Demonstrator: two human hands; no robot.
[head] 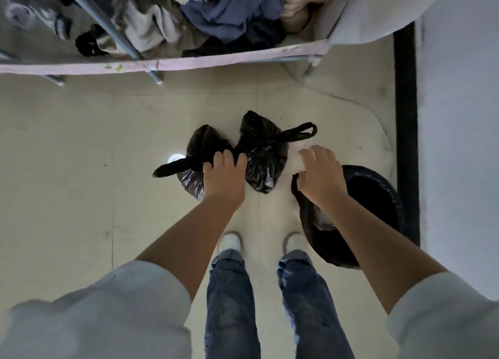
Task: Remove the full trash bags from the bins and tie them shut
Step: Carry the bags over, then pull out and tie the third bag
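Observation:
Two tied black trash bags lie side by side on the pale floor: the left bag (198,148) and the right bag (263,148), whose loop handle points right. My left hand (225,176) reaches down over the left bag, and its curled fingers hold that bag's knotted top. A black-lined bin (372,194) stands by the right wall. My right hand (321,176) hovers above the bin's near rim with fingers loosely spread, holding nothing.
A metal-framed bed (189,61) with a pink edge and piled clothes (221,10) spans the top. A black baseboard (406,132) and white wall run down the right. My white shoes (229,241) stand just behind the bags.

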